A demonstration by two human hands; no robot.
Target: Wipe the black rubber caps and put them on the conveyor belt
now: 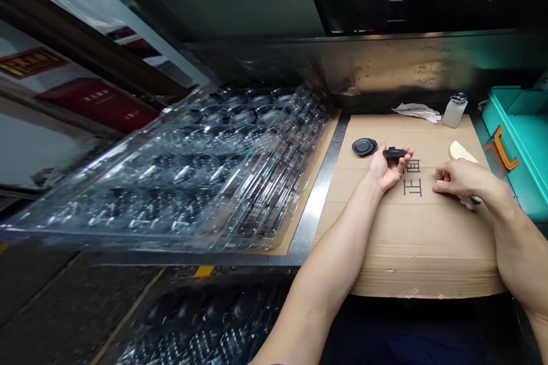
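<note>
My left hand, palm up over the cardboard, has its fingers round a small black round plastic part seen nearly edge-on. Just to its left a similar black round part lies flat on the cardboard. To the right, my right hand is closed with thumb and fingertips together. A trace of white shows at those fingertips, too small to name. A cream-coloured flat pad lies just beyond this hand, and a crumpled whitish cloth shows partly beneath it.
Stacked clear plastic trays with black round parts fill the left side. More trayed parts sit lower down. At the back are a white glove and a bottle with a metal cap. A teal bin with an orange handle stands right.
</note>
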